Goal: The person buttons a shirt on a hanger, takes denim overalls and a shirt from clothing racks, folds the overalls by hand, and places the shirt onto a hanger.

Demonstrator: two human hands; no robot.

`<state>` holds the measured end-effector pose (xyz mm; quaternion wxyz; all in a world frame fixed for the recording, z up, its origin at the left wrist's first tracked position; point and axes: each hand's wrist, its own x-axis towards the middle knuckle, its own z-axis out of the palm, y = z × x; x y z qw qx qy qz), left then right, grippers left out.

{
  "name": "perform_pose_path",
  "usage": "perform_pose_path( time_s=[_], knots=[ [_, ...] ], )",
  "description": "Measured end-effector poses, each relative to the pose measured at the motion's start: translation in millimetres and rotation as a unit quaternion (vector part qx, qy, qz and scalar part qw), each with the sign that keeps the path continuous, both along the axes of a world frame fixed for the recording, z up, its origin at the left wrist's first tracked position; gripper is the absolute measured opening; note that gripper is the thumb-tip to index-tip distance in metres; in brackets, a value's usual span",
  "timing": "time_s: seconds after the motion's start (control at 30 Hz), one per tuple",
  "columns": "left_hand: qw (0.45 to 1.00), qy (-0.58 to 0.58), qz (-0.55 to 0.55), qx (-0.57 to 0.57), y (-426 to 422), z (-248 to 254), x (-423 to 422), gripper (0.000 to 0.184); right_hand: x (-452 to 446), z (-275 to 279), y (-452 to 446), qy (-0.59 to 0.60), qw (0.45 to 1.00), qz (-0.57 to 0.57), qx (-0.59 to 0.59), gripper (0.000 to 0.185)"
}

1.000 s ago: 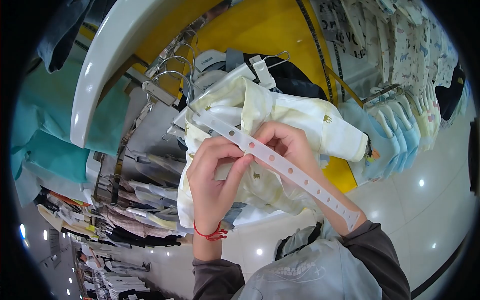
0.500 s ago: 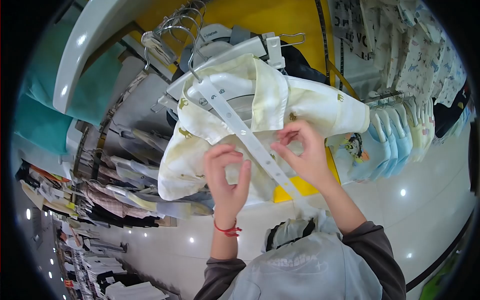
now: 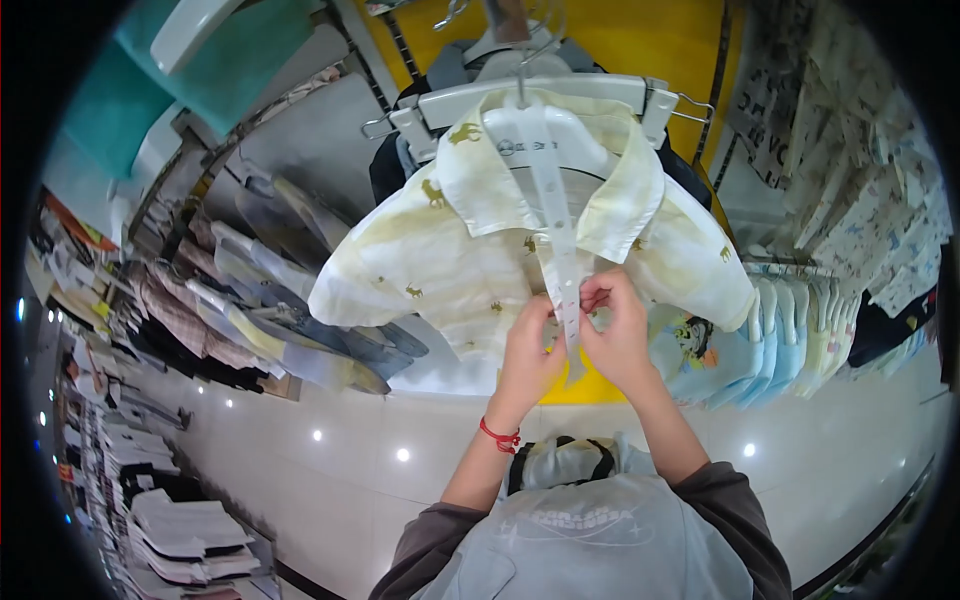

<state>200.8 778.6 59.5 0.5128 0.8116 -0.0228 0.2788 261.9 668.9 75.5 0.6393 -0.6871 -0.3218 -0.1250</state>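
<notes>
The tiled floor (image 3: 380,500) spans the lower half of the frame. At bottom center, the person's grey top (image 3: 600,550) is visible, with dark sleeves (image 3: 735,505) on both arms. The cream shirt (image 3: 400,265) occupies the center of the frame, hanging upright with its collar toward the top and its short sleeves spread left and right. Yellow panels (image 3: 680,45) show behind it at the top. White patterned garments (image 3: 850,170) hang at the upper right; teal fabric (image 3: 210,70) hangs at the upper left. A row of mixed garments (image 3: 250,335) hangs left of the shirt, and a group of light blue garments (image 3: 770,320) hangs right of it.

A white clip hanger (image 3: 460,104) extends across the frame behind the collar. A second white hanger (image 3: 575,135) sits inside the collar opening. A pale, translucent perforated strip (image 3: 556,205) runs down from the hanger neck, in front of the shirt's front opening, to between the hands.

The left hand (image 3: 533,355) and the right hand (image 3: 618,335) are slightly apart, one on each side of the strip, at the lower shirt front. The fingers of both are curled inward; whether they pinch cloth cannot be determined. A red cord bracelet (image 3: 500,436) encircles the left wrist. Small brown animal prints (image 3: 414,291) are scattered over the shirt.
</notes>
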Motion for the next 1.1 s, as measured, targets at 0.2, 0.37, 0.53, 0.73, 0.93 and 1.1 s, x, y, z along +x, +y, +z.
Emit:
perform_pose_path(
  time_s=[0.2,0.37,0.53,0.73,0.93,1.1],
  knots=[
    [0.998,0.028,-0.013,0.045,-20.6,-31.0,-3.7,0.033,3.4,-22.2,-14.4,-0.028,0.996,-0.045,-0.071,0.036],
    [0.997,0.054,-0.001,0.049,-36.2,-58.5,-19.2,0.03,5.8,-60.4,-25.6,0.045,0.993,-0.039,-0.101,0.037],
    [0.998,0.032,0.025,-0.044,-30.1,-75.8,-32.3,0.035,-8.4,-87.2,-31.4,0.12,0.985,0.028,-0.119,0.031],
    [0.961,-0.019,0.043,-0.271,-7.2,-90.2,-60.9,0.035,-16.9,-114.0,-39.3,0.155,0.981,0.055,-0.104,0.029],
    [0.945,-0.051,0.297,-0.129,58.5,-88.2,-74.2,0.055,-5.1,-155.7,-68.3,0.234,0.972,-0.019,-0.01,0.053],
    [0.976,0.094,0.159,-0.116,86.7,-97.9,-63.2,0.036,16.6,-152.2,-68.2,0.144,0.983,-0.112,-0.001,0.055]
  ],
)
